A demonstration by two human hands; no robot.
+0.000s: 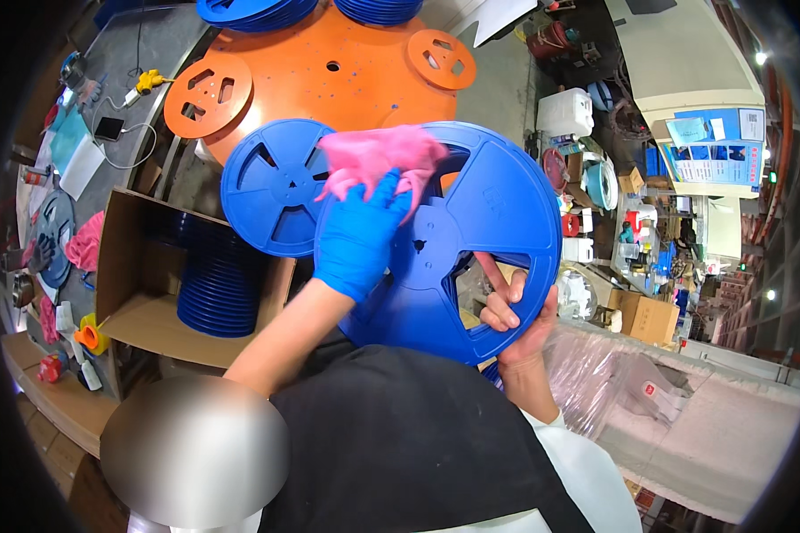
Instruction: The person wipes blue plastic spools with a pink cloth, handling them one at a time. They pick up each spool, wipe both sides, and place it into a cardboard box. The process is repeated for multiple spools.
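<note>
A large blue plastic reel [502, 200] with spoke-like cut-outs is held up in front of me, tilted. My right hand [524, 324], bare, grips its lower right part, with fingers showing through a cut-out. In a blue glove, my left hand [360, 235] is closed on a crumpled pink cloth [384, 149], which lies against the reel's upper left part. Just left of the cloth, a second blue reel [267, 213] is at the near edge of the round orange table [347, 80], partly covered by the held one.
Orange discs [227, 96] and stacks of blue reels [258, 16] sit around the orange table. At the left, a cardboard box [156, 330] holds stacked blue reels [215, 298]. A grey bench [164, 44] carries a phone [109, 129] and cable. Plastic-wrapped material [582, 369] stands at the right.
</note>
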